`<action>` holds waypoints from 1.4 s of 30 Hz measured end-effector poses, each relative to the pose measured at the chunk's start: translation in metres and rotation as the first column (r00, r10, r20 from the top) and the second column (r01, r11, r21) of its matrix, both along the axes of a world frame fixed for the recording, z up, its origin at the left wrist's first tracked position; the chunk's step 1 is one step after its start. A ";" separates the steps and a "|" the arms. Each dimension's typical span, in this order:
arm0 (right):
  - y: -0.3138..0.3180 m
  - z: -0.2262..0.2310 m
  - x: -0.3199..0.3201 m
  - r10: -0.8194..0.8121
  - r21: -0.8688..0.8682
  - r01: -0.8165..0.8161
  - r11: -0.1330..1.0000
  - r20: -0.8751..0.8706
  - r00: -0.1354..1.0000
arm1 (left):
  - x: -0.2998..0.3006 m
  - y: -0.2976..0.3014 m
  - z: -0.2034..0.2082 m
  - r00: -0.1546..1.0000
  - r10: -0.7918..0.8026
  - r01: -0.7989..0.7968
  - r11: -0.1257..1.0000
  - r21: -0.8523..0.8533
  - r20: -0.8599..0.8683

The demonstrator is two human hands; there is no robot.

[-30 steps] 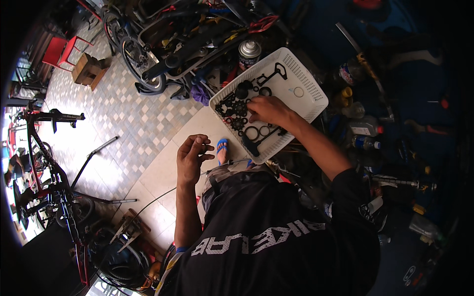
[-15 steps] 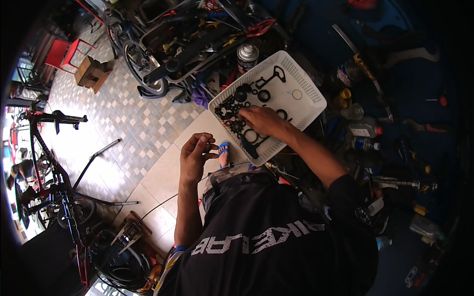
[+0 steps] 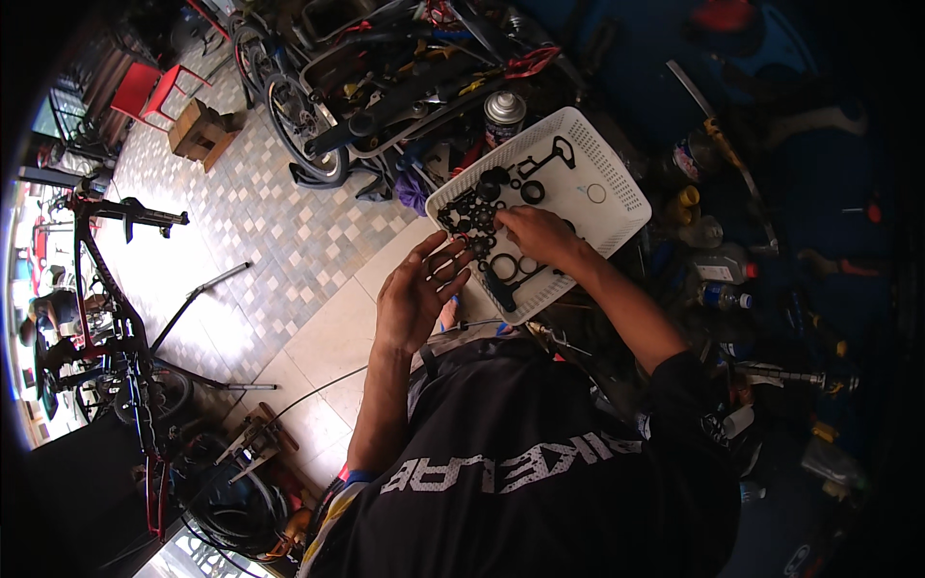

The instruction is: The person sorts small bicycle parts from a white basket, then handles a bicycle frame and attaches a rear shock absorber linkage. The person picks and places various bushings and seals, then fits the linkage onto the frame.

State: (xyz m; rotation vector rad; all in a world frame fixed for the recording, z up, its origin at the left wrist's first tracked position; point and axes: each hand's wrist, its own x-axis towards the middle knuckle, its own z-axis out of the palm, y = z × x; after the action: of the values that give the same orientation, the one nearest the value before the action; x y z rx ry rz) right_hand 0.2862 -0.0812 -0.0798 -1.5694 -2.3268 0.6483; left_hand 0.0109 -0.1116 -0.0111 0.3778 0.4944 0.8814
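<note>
Clock positions taken about the white basket (image 3: 583,171). The person's left hand (image 3: 416,297) had come across to the eight o'clock rim and uncurled: grip wide, palm up, nothing clearly held. Black parts (image 3: 477,214) lay loose inside the basket, mostly toward nine o'clock, now near both hands; judged a readier position for handling them. Right hand (image 3: 540,234) stayed over the basket's middle, grip curled downward; contents, if any, could not be told. What supported the basket was hidden. Room, left to right: bicycle frame (image 3: 122,313) between eight and nine; red chair (image 3: 137,91) between nine and ten; patterned tile floor (image 3: 289,212) at nine; spray can (image 3: 504,118) at eleven; plastic bottle (image 3: 723,296) near four.
</note>
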 end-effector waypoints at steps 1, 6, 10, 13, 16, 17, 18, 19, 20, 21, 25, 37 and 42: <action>0.000 0.001 0.000 -0.003 0.001 0.003 1.000 0.024 1.000 | 0.001 0.000 0.000 1.000 -0.005 0.005 1.000 0.020 0.009; -0.001 0.003 -0.003 -0.013 -0.008 0.014 1.000 0.126 0.992 | 0.008 -0.006 0.009 0.998 -0.027 0.034 0.992 0.125 -0.059; -0.002 0.009 -0.002 -0.082 -0.058 0.087 0.995 0.082 0.993 | 0.014 -0.009 0.023 0.999 -0.039 0.045 0.981 0.189 -0.032; -0.003 0.032 -0.003 -0.158 -0.078 0.152 0.985 -0.077 0.985 | 0.014 -0.008 0.035 0.998 -0.060 0.059 0.981 0.186 0.000; -0.005 0.060 -0.007 -0.187 -0.031 0.186 0.982 -0.275 0.943 | 0.012 -0.005 0.040 0.995 -0.090 0.080 0.981 0.178 0.049; -0.006 0.070 -0.009 -0.188 -0.010 0.197 0.980 -0.337 0.922 | 0.012 -0.004 0.039 0.993 -0.097 0.084 0.980 0.179 0.068; -0.007 0.080 -0.011 -0.192 -0.027 0.198 0.980 -0.397 0.897 | 0.011 -0.003 0.039 0.991 -0.105 0.088 0.979 0.182 0.087; -0.009 0.091 -0.014 -0.195 -0.045 0.196 0.979 -0.456 0.868 | 0.011 -0.002 0.038 0.990 -0.103 0.086 0.983 0.162 0.100; -0.011 0.101 -0.017 -0.199 -0.063 0.194 0.979 -0.512 0.836 | 0.010 -0.002 0.037 0.989 -0.101 0.085 0.986 0.142 0.112; -0.013 0.111 -0.018 -0.190 -0.060 0.187 0.980 -0.539 0.821 | 0.009 -0.001 0.036 0.987 -0.100 0.085 0.989 0.123 0.124; -0.024 0.137 -0.024 -0.150 -0.039 0.160 0.986 -0.619 0.771 | 0.009 0.001 0.030 0.974 -0.096 0.075 0.992 0.104 0.206; -0.046 0.139 -0.030 -0.127 -0.049 0.132 0.990 -0.705 0.698 | 0.009 -0.005 0.032 0.998 0.056 -0.062 0.945 0.321 0.027; -0.049 0.138 -0.033 -0.128 -0.061 0.123 0.991 -0.731 0.670 | 0.011 -0.004 0.040 0.996 0.090 -0.083 0.909 0.409 0.000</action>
State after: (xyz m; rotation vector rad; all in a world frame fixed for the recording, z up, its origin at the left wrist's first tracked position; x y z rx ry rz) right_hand 0.2530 -0.1306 0.0585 -1.1354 -1.5849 1.0223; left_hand 0.0216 -0.1160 0.0289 0.7534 0.3420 1.0707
